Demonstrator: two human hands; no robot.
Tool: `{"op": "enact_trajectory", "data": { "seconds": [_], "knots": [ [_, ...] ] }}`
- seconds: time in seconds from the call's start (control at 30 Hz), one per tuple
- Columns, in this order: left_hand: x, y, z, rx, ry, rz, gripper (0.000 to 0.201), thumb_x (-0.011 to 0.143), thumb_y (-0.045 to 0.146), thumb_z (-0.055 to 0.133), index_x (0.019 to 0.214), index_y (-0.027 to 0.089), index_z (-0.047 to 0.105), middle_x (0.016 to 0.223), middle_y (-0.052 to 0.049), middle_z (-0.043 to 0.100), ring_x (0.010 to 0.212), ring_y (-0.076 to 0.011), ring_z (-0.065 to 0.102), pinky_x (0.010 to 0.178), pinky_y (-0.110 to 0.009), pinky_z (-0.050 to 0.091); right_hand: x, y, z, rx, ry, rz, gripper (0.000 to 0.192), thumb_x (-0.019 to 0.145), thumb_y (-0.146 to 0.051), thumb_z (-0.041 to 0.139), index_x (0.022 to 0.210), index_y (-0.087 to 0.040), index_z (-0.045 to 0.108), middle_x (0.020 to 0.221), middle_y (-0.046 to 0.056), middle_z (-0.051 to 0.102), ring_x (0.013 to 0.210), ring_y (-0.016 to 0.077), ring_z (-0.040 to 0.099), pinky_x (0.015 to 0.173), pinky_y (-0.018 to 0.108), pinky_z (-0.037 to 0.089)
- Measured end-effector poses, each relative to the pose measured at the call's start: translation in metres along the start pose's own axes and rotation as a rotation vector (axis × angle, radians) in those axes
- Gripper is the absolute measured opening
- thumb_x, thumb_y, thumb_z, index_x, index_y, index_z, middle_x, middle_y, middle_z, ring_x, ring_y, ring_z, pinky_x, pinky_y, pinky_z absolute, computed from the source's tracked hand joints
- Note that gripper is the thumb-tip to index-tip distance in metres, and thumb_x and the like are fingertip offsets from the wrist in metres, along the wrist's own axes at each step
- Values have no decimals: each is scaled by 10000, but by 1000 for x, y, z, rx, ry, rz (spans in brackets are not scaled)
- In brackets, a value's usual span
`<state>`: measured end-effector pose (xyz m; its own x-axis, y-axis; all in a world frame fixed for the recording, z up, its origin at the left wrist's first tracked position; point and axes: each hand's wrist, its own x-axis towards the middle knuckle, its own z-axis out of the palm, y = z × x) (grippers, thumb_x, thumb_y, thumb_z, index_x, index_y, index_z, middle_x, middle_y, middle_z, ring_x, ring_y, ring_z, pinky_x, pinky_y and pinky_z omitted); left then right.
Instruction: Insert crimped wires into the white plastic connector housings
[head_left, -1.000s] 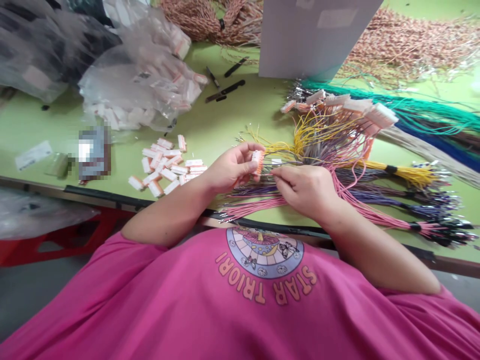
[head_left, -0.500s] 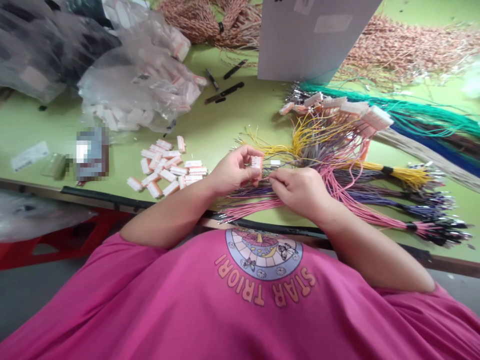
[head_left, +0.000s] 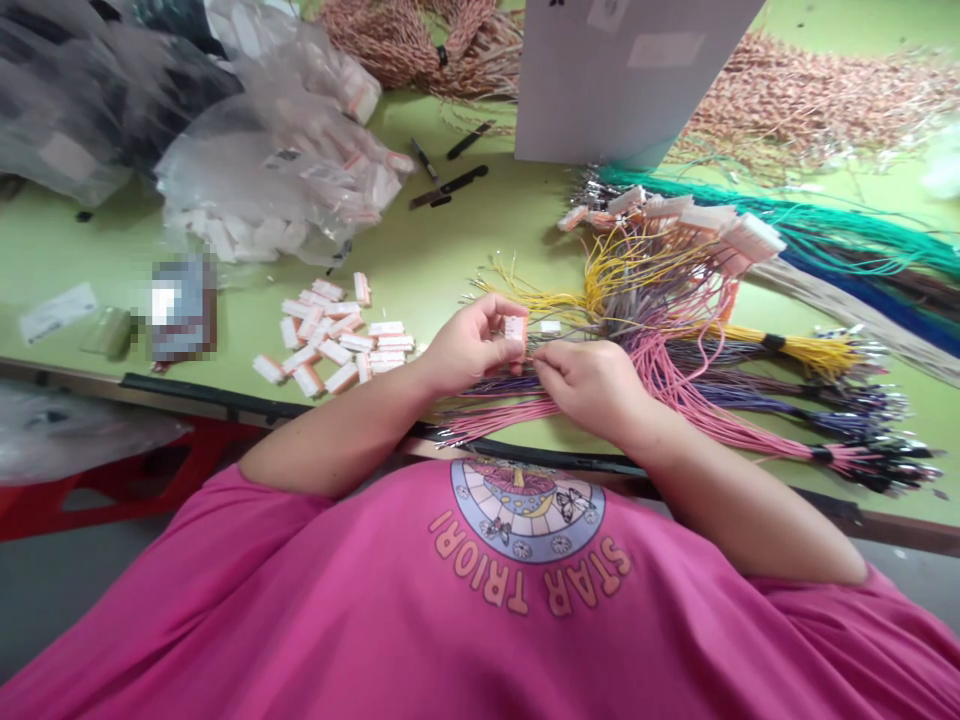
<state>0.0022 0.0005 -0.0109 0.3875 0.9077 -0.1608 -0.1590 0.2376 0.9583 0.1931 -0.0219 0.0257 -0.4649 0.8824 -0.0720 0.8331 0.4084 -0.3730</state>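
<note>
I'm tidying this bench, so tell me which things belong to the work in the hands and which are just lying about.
In use: left hand holding a small connector; right hand pinching a wire at it; pink wires; loose connectors.

Lying about: plastic bags; white board; black tools; green wires.

A pink short-sleeved T-shirt bears a round emblem and "STAR TRIORI" lettering.
</note>
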Motion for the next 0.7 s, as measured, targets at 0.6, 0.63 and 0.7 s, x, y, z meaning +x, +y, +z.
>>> {"op": "enact_trajectory", "data": {
  "seconds": [0.6,0.63,0.7],
  "knots": [
    [2,0,8,271,-152,-384,497,745,-17,464,1205,167,503,958,-36,592,617,-76,604,458,-204,394,-31,119,-87,924,1023,395,48,588,-192,664,590,-202,617,518,5,538,459,126,467,488,298,288],
    [2,-1,9,265,-142,-385,486,746,-22,456,1190,169,506,958,-35,584,660,-84,626,479,-198,419,-37,133,-83,863,1049,503,52,586,-201,662,587,-200,611,530,7,542,458,128,459,487,300,274],
    [2,-2,11,245,-112,-392,464,737,-35,449,1148,168,517,929,-28,577,715,-95,657,510,-188,450,-47,154,-67,635,1020,716,33,612,-204,651,605,-193,621,543,-2,536,480,128,435,507,307,280]
  ]
}}
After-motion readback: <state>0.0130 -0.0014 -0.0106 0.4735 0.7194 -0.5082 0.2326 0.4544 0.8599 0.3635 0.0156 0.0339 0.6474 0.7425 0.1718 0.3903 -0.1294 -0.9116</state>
